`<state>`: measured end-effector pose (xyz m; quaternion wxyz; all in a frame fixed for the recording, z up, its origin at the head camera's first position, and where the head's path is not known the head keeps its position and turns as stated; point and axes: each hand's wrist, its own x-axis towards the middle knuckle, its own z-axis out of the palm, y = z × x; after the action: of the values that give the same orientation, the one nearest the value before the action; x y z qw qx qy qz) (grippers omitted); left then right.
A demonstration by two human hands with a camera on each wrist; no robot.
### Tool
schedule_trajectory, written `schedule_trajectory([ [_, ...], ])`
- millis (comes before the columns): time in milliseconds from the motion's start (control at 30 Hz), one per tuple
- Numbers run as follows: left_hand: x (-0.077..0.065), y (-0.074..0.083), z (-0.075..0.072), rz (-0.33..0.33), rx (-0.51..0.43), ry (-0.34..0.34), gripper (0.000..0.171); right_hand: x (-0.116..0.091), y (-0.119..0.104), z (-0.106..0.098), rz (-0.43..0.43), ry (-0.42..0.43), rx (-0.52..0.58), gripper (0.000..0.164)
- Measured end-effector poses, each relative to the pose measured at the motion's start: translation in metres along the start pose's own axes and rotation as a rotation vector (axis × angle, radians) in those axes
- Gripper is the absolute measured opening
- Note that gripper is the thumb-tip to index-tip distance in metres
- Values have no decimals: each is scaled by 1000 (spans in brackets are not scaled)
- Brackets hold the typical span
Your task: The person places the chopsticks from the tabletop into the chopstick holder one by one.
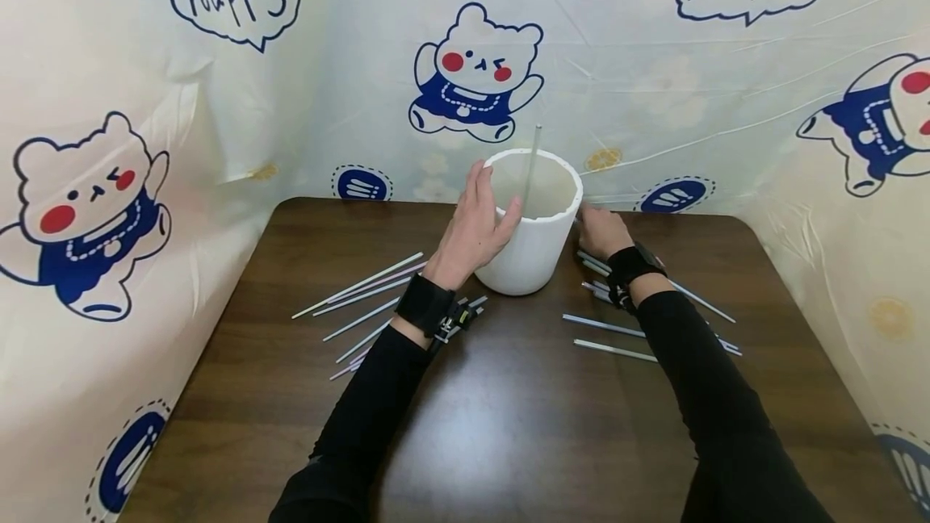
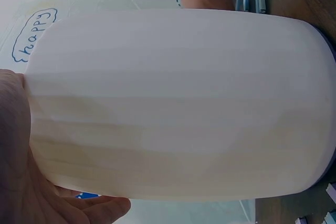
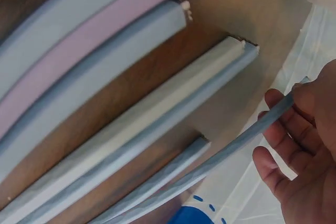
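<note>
A pale printed cloth (image 1: 363, 23) hangs behind and at both sides of the brown table (image 1: 508, 442). Near the middle of the table's far edge stands a white cup (image 1: 526, 261), upright, mouth up. At its left side the left hand (image 1: 475, 228) rests against the rim, fingers fairly straight and spread wide from the thumb, which lies on the near side. The right hand (image 1: 605, 232) is low, just right of the cup; its thumb and fingers pinch the end of one blue-grey held stick (image 3: 236, 144), while the outer fingers stay loosely bent around nothing. One pale standing stick (image 1: 533, 172) leans slightly right inside the cup. Loose left sticks (image 1: 363, 282) and right sticks (image 1: 603, 325) lie on either side, nearer than the cup. The telling relation seems to be between held stick and cup: the pinched end is the one toward the cup, whose mouth is left of and above those fingers, while the long axis runs away right and near, across the cup's upright line. Whether its other end touches the table I cannot tell.
</note>
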<state>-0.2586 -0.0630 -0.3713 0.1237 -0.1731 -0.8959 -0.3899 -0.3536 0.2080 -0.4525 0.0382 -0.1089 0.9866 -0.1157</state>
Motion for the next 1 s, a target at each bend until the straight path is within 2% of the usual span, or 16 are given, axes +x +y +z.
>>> schedule_trajectory([
  [200,0,-1,1,0,-4,-4,74,-5,5,-9,-35,68,50,23],
  [333,0,-1,2,-2,-3,-9,75,-10,8,-25,-85,159,92,24],
  [433,0,-1,2,-4,1,-7,75,-14,8,-40,-135,256,132,24],
  [567,0,-1,2,-8,9,-5,74,-22,3,-64,-187,392,188,25],
  [733,0,0,1,-21,2,-4,74,-37,-13,-102,-225,514,250,29],
  [867,1,1,1,-20,4,-2,74,-48,-26,-134,-280,647,313,28],
  [1000,1,1,1,-15,3,-4,74,-59,-41,-167,-274,764,367,29],
])
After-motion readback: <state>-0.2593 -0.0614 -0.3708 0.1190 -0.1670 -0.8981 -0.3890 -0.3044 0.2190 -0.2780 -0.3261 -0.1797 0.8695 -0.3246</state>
